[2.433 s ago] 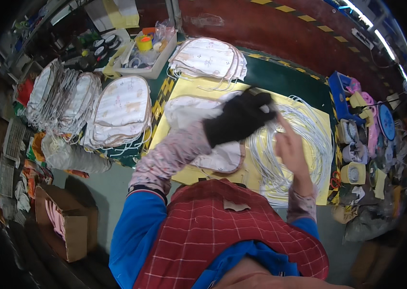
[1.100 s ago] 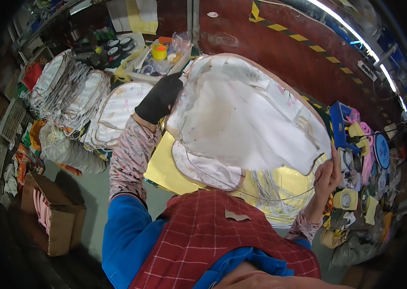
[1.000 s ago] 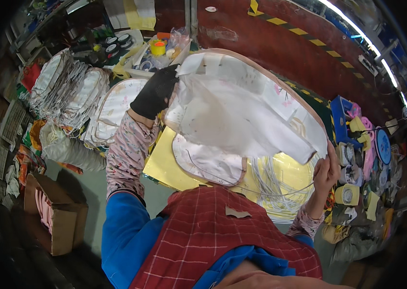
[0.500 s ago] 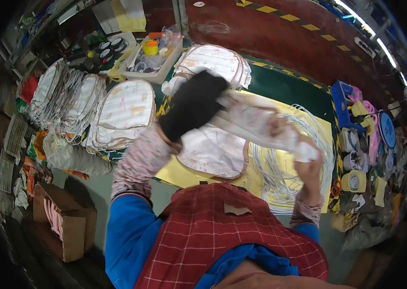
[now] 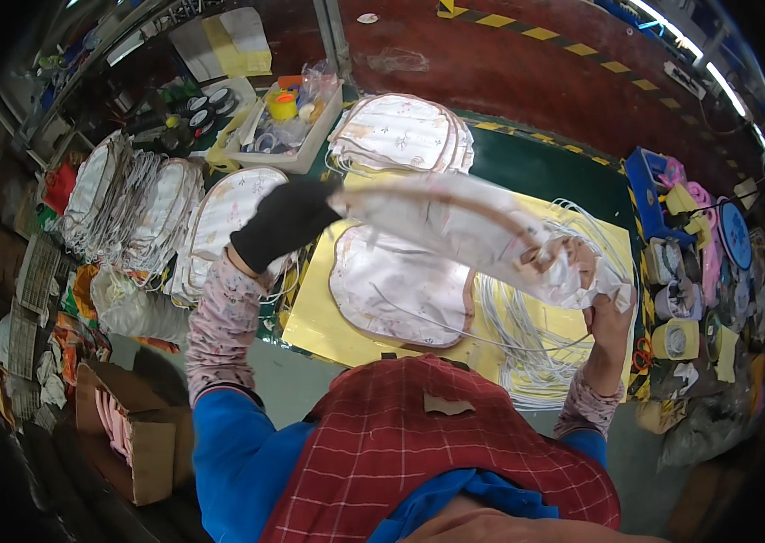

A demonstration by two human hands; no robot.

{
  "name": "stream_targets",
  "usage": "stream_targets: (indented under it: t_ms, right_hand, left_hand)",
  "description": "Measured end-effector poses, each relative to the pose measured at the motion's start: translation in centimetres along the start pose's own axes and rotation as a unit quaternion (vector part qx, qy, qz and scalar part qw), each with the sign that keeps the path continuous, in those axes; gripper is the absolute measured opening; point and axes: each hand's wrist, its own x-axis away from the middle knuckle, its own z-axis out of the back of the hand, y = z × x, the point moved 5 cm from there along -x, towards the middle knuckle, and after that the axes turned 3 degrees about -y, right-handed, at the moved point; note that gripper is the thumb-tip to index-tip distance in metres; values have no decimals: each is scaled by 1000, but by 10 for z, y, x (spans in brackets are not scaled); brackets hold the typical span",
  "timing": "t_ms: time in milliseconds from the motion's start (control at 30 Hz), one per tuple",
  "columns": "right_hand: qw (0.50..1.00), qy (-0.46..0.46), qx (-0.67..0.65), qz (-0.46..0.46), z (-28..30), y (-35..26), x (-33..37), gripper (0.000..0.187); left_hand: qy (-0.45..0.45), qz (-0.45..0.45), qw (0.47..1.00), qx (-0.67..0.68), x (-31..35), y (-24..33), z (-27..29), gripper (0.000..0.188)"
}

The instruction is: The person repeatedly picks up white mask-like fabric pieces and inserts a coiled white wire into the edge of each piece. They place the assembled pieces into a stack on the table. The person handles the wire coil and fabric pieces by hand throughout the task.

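A white printed fabric piece (image 5: 450,222) with a brown edge hangs stretched between my hands above the table, blurred by motion. My left hand (image 5: 287,222), in a black glove, is closed on its left end. My right hand (image 5: 611,317), bare, grips the bunched right end, its fingers partly hidden by the cloth. A thin white cord (image 5: 482,340) runs from near my right hand across a second fabric piece (image 5: 400,294), which lies flat below with brown binding round its edge. That piece rests on a yellow sheet (image 5: 314,321). Beside it lies a bundle of white cords (image 5: 527,362).
Stacks of similar fabric pieces stand at the back (image 5: 400,131) and left (image 5: 233,204). A tray of small supplies (image 5: 296,163) sits behind. To the right are a blue bin (image 5: 649,195), small containers and red-handled scissors (image 5: 642,355). A cardboard box (image 5: 152,452) stands lower left.
My left hand has moved left and down, drawing the fabric piece out wider. My right hand has shifted slightly right. A cord now shows across the flat piece.
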Motion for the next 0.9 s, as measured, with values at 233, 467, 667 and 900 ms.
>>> stream_targets:
  t_ms: [233,467,667,900]
  right_hand:
    - [970,-200,139,9,-109,-4,-51,24]
    - [967,80,140,-197,-70,148,-55,52]
    - [946,45,-59,-314,-70,240,11,44]
    - [927,137,17,-349,20,200,84,36]
  left_hand:
    - [-97,-110,977,156,12,47,-38,28]
    - [331,235,826,392,58,-84,-57,13]
    - [350,276,870,211,80,-129,-141,23]
    - [380,162,907,79,-79,-154,-72,49]
